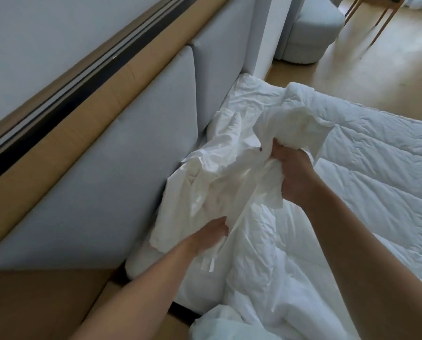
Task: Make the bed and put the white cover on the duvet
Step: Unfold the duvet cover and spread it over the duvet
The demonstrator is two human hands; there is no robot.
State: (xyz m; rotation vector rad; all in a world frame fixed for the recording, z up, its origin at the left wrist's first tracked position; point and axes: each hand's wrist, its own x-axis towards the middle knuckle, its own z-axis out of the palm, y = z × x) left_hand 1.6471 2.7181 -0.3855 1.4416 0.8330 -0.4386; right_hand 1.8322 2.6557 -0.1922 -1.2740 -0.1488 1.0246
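Nearest us, the quilted white duvet (278, 266) lies rumpled across the bed and spreads flatter to the right. Our left hand (210, 238) grips the lower edge of the white cover (229, 168), fingers curled into the fabric, with two short ties (211, 265) hanging just below it. Further up, our right hand (294, 177) clutches a bunched handful of the same cover, closed tight round it. We hold the cover crumpled above the duvet, close against the grey padded headboard (107, 180) on the left. A wooden ledge (58, 148) runs along the headboard's top. Beyond the bed lie the wooden floor (388, 69), a grey upholstered chair (312, 33) and thin wooden furniture legs (382, 23).
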